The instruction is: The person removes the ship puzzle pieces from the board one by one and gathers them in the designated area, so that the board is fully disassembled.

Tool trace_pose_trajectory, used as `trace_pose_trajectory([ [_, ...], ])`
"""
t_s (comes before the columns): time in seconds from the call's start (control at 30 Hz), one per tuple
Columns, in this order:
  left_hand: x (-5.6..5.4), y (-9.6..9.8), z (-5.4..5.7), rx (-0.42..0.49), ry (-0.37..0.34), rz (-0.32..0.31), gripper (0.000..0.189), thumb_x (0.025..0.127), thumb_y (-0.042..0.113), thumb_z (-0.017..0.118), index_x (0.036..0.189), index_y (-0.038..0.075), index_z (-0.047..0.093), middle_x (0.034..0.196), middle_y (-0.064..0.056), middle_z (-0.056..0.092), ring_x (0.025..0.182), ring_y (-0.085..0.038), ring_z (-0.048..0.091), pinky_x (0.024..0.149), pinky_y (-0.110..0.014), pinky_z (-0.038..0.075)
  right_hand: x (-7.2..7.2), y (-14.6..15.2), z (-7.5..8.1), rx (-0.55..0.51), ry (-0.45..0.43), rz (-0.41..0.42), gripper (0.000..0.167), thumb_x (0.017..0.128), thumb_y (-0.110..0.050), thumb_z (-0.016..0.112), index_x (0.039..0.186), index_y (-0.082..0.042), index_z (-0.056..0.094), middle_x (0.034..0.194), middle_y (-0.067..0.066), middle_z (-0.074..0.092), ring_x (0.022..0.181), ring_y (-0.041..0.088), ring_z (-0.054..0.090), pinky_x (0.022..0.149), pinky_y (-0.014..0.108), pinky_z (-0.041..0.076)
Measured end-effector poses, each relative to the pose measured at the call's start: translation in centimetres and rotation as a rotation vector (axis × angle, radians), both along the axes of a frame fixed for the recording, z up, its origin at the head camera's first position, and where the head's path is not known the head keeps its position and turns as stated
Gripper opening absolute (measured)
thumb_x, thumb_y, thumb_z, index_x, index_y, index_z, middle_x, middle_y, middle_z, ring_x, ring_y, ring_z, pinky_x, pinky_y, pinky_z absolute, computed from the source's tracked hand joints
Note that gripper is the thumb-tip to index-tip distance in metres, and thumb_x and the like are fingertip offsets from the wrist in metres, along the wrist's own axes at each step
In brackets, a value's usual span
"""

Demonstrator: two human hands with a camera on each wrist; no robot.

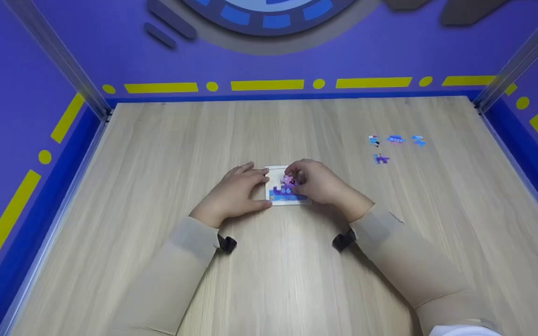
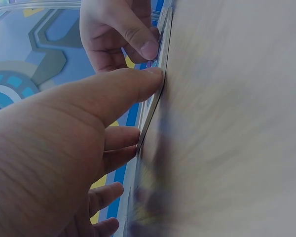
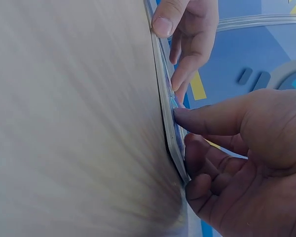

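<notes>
At the middle of the table (image 1: 273, 280), we see a tray (image 1: 292, 204) with blue and purple pieces (image 1: 280, 198) along its six o'clock side and a bare patch toward eleven. We find the left hand (image 1: 234, 191) at nine o'clock, thumb and fingers spread, the thumb touching the corner between seven and eight and fingertips meeting the edge near ten. At three o'clock the right hand (image 1: 322, 184) pinches a pink piece (image 1: 287, 179) over the tray, thumb and index finger bent round it; we cannot tell whether it is seated. Well apart, between two and three o'clock, we count four loose pieces (image 1: 395, 139): three in a row, one at seven o'clock from the middle one.
</notes>
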State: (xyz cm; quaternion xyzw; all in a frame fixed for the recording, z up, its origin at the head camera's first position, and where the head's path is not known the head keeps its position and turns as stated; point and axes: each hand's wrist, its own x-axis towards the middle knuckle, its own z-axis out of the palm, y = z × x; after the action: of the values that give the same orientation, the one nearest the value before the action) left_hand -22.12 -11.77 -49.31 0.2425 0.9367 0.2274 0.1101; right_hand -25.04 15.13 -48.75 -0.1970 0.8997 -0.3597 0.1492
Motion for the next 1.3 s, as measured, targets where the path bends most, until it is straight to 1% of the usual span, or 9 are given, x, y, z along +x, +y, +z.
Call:
trace_pose_trajectory([
  [0.23,0.0,-0.1,0.0,0.002,0.002,0.000,0.070,0.101,0.052,0.082,0.158,0.015,0.066,0.179,0.001,0.050,0.177,-0.038,0.026,0.147,-0.058,0.017,0.0,0.0,0.2,0.001,-0.008,-0.015,0.041,0.097,-0.003,0.084,0.137,-0.004,0.076,0.123,0.014,0.076,0.109,0.027,0.074,0.099,0.048,0.064],
  [0.43,-0.1,-0.1,-0.1,0.003,0.004,-0.002,0.070,0.101,0.052,0.082,0.158,0.014,0.066,0.179,0.000,0.050,0.176,-0.039,0.027,0.147,-0.058,0.018,-0.1,0.1,0.4,0.006,-0.013,-0.018,0.040,0.099,-0.005,0.084,0.138,-0.004,0.077,0.125,0.015,0.078,0.114,0.030,0.075,0.104,0.051,0.064],
  [0.53,-0.1,-0.1,-0.1,0.000,0.002,0.001,0.070,0.102,0.053,0.082,0.158,0.015,0.066,0.179,0.001,0.050,0.176,-0.038,0.027,0.147,-0.058,0.018,-0.2,0.2,0.3,-0.004,-0.013,-0.015,0.039,0.099,-0.006,0.085,0.137,-0.003,0.077,0.126,0.016,0.078,0.113,0.030,0.075,0.104,0.051,0.064],
  [0.63,-0.1,-0.1,0.0,0.000,-0.001,0.001,0.069,0.102,0.053,0.082,0.158,0.015,0.066,0.179,0.001,0.050,0.176,-0.038,0.027,0.147,-0.058,0.018,-0.4,0.4,0.3,-0.022,-0.011,-0.014,0.040,0.098,-0.009,0.085,0.137,-0.004,0.078,0.127,0.015,0.079,0.110,0.028,0.075,0.101,0.049,0.065],
  [0.8,-0.1,-0.1,0.2,0.002,-0.007,-0.003,0.070,0.102,0.053,0.081,0.158,0.014,0.066,0.180,0.001,0.049,0.177,-0.038,0.026,0.147,-0.058,0.018,-0.7,0.9,0.3,-0.064,-0.014,-0.030,0.044,0.096,-0.016,0.086,0.138,-0.007,0.080,0.126,0.011,0.080,0.107,0.025,0.070,0.092,0.038,0.060],
  [0.87,-0.1,-0.1,0.3,0.003,-0.008,-0.004,0.070,0.102,0.052,0.081,0.158,0.014,0.066,0.180,0.001,0.048,0.177,-0.037,0.026,0.147,-0.057,0.018,-0.9,1.1,0.2,-0.090,-0.022,-0.041,0.042,0.095,-0.017,0.086,0.136,-0.009,0.080,0.125,0.011,0.080,0.107,0.025,0.068,0.089,0.035,0.057],
  [1.07,0.0,-0.1,0.1,0.001,-0.011,0.000,0.071,0.101,0.052,0.082,0.159,0.014,0.065,0.180,0.002,0.048,0.177,-0.037,0.025,0.148,-0.057,0.017,-1.2,1.6,-0.1,-0.192,-0.041,-0.068,0.033,0.095,-0.015,0.086,0.128,-0.011,0.083,0.127,0.010,0.080,0.106,0.023,0.066,0.089,0.031,0.055],
  [1.2,0.0,0.0,0.1,-0.005,-0.010,0.003,0.071,0.101,0.053,0.082,0.159,0.014,0.065,0.180,0.001,0.049,0.177,-0.037,0.026,0.148,-0.057,0.017,-1.3,2.0,-0.2,-0.240,-0.032,-0.085,0.025,0.097,-0.014,0.086,0.122,-0.011,0.085,0.119,0.011,0.079,0.098,0.021,0.064,0.079,0.025,0.053],
  [1.3,0.0,0.1,0.0,-0.009,-0.008,0.004,0.071,0.101,0.053,0.082,0.159,0.015,0.065,0.180,0.001,0.049,0.177,-0.037,0.026,0.148,-0.057,0.017,-1.2,2.3,0.1,-0.253,-0.033,-0.102,0.022,0.099,-0.014,0.084,0.121,-0.012,0.086,0.112,0.009,0.078,0.094,0.021,0.063,0.073,0.023,0.051],
])
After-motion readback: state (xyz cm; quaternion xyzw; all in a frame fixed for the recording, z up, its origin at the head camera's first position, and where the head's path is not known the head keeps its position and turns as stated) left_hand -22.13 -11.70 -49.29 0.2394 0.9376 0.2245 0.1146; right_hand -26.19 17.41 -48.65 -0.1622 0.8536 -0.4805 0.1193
